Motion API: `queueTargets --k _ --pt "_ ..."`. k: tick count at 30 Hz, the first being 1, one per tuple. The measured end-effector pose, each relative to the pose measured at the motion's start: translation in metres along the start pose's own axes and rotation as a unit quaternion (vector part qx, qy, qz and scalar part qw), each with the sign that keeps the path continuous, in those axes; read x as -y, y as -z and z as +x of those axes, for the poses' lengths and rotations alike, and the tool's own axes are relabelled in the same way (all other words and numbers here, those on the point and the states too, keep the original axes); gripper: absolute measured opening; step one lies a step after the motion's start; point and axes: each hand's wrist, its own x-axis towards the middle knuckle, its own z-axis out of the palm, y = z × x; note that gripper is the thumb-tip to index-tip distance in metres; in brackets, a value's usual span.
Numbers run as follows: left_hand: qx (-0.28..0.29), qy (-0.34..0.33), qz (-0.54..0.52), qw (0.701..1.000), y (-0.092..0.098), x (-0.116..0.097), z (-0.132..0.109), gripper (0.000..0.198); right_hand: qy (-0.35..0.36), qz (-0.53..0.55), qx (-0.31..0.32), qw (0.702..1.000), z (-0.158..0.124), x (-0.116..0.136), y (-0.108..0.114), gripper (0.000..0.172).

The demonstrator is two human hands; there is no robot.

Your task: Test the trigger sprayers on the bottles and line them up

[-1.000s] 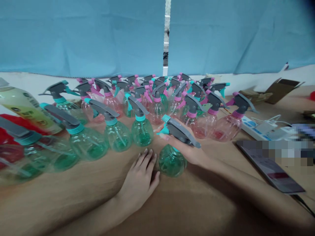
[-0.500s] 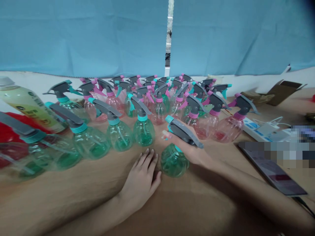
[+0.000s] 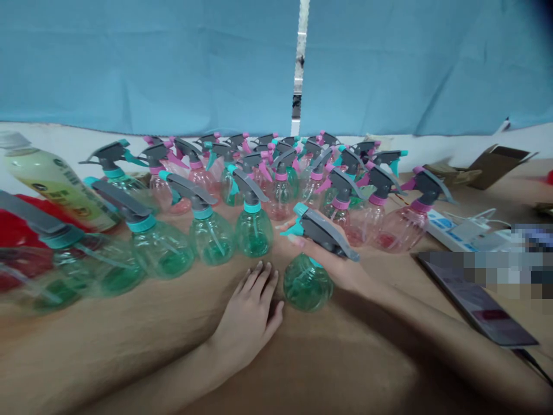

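Note:
My right hand (image 3: 334, 262) is wrapped round the neck of a green spray bottle (image 3: 307, 285) with a grey and teal spray head. The bottle stands upright on the wooden table (image 3: 276, 357), its teal trigger pointing left by my fingers. Flat on the table to its left lies my left hand (image 3: 250, 305), fingers stretched out and holding nothing. Just beyond that hand is another green spray bottle (image 3: 254, 230), with a second green spray bottle (image 3: 211, 236) beside it. Behind my right hand stands a pink spray bottle (image 3: 340, 210).
Rows of pink and green spray bottles fill the back of the table. At the left leans a large yellow-green bottle (image 3: 60, 184) near red material (image 3: 26, 225). On the right are a tablet-like device (image 3: 479, 300), a white power strip (image 3: 449, 227) and an open cardboard box (image 3: 496, 164).
The teal trigger under my right fingers shows more and sits further out than before. The view has shifted very slightly; my left hand stays in place.

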Motion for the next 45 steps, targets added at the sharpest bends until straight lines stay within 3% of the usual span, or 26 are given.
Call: queueTargets --k 18,22,27,32,45 --pt "0.002 0.0 -0.006 1.0 0.0003 0.0003 -0.0002 0.047 0.026 -0.007 0.005 1.0 0.0011 -0.0038 0.001 0.021" --pt "-0.003 0.0 -0.012 1.0 -0.0006 0.0001 -0.0004 0.047 0.028 0.035 0.008 0.999 0.0008 -0.0041 0.0008 0.025" --pt "0.0 0.001 -0.015 1.0 -0.0002 0.0003 -0.0003 0.047 0.011 0.121 0.055 0.991 0.0011 -0.0039 0.0011 0.036" --pt "0.005 0.003 -0.011 1.0 0.001 0.0002 0.0005 0.047 0.007 0.142 0.068 0.987 0.0019 -0.0044 0.0004 0.036" --pt "0.003 0.002 -0.024 1.0 0.0005 0.0002 -0.0001 0.046 0.03 0.054 0.047 0.997 0.002 -0.0041 0.0015 0.023"
